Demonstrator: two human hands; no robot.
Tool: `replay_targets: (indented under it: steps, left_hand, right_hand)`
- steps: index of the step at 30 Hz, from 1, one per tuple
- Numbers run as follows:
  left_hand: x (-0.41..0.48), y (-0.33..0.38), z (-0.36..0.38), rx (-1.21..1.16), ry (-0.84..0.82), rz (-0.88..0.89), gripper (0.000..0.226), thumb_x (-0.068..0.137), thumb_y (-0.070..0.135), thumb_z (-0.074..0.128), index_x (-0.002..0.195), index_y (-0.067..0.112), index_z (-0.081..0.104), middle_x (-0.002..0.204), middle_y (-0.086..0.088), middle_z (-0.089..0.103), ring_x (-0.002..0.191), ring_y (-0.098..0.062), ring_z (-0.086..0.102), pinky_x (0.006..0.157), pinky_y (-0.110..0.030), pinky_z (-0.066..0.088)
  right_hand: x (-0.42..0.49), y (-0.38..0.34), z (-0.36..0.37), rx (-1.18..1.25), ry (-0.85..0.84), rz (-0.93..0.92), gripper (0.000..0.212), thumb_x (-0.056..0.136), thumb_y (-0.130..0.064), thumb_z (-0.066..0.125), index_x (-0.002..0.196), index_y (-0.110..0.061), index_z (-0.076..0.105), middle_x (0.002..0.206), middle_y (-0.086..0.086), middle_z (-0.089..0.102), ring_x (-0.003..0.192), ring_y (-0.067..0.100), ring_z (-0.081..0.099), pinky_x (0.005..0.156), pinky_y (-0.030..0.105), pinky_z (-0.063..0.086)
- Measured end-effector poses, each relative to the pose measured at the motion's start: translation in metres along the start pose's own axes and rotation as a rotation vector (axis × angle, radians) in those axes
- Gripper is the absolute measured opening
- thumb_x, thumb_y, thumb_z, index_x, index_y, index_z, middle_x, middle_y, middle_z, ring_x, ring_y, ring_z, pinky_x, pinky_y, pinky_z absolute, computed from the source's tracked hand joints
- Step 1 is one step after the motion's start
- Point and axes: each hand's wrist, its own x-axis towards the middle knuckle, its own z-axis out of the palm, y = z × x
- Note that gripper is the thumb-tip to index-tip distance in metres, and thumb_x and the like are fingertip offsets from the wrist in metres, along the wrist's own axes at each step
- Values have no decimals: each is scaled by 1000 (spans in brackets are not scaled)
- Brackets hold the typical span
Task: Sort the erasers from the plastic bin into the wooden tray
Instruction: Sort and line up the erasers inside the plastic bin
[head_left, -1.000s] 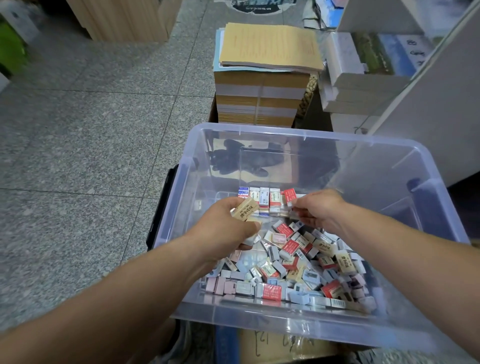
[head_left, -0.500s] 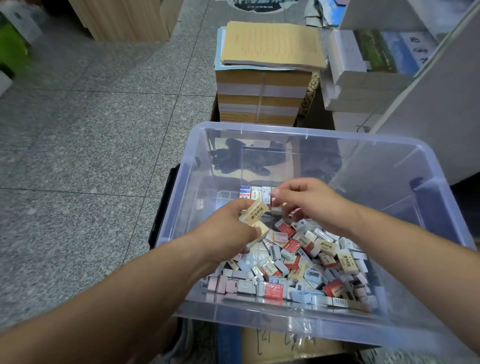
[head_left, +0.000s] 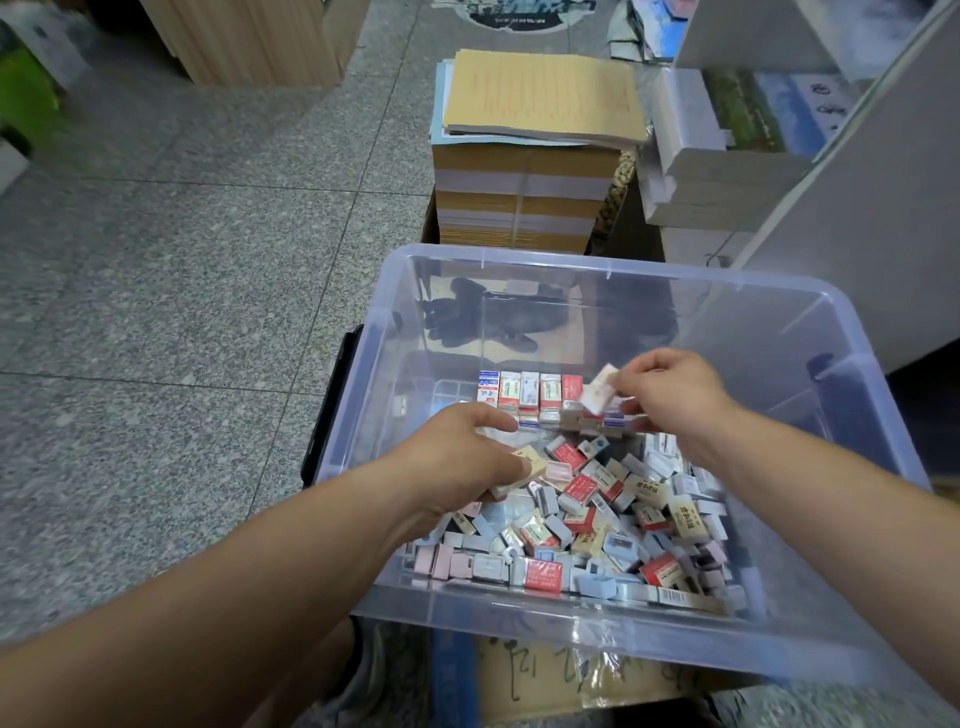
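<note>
- Pinching is seen at the right hand (head_left: 670, 395): a pale eraser (head_left: 600, 391) is held tilted between the thumb and fingertips, over the far part of the plastic bin (head_left: 571, 260).
- A neat row of upright erasers (head_left: 524, 389) is seen just left of that pinch. Whether the held eraser touches the row cannot be told.
- A cream eraser (head_left: 529, 464) is gripped in the left hand (head_left: 457, 457), with the fingers curled round it.
- The loose heap (head_left: 597, 525) is spread below both grips, on the near side of the bin.
- The wooden tray cannot be made out, and what the row stands in cannot be told.
- The step in hand is judged to be the adding of the pale eraser to the right end of the row.
- To do it well, the eraser should be turned upright first, so its label is faced like the others.
- It should be lowered straight down beside the last red one, not pushed in from the side, so the row is not knocked over.
- The pinch should be opened only when the eraser is felt to rest on its bottom edge.
- The cream eraser can be held ready for the next place.
- Most erasers are seen unsorted, so the task is judged to be far from done.
</note>
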Motion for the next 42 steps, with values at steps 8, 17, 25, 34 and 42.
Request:
replay_targets:
  steps: [8,17,25,34,42]
  left_hand:
    - [5,0,0,13,20,-7,42,81,-1,77,115,20,63,104,-19,72,86,-32,75,82,-43,60]
    - [2,2,2,-25,28,-11,34,79,7,85,107,9,65,102,-19,75,83,-31,75,76,-47,63]
    - [0,7,4,-136,36,-5,26,89,-4,70,106,15,64,104,-14,72,83,-28,77,70,-29,63]
    - [-10,13,6,-117,29,100,29,87,-4,74,114,-1,61,94,-24,68,78,-22,73,66,-30,63]
    - [-7,10,7,124,162,137,8,92,18,71,95,11,68,82,-8,72,80,-26,70,85,-55,60]
  right_hand:
    - [43,26,20,-47,163,127,12,85,-15,81,76,-14,73,85,8,74,81,23,70,77,41,62]
    - [48,36,23,-70,117,69,11,82,-16,84,81,-11,75,83,7,76,76,21,72,76,40,63]
    - [28,26,18,-557,86,-210,22,94,-33,68,84,-14,68,84,6,71,79,22,64,74,39,56]
    - [-69,-13,9,-35,-595,-111,15,92,-16,73,98,-3,68,80,10,70,71,20,67,64,39,52]
    - [-10,6,-11,-150,-68,6,11,99,-14,64,90,-9,62,81,11,63,62,23,63,50,31,50]
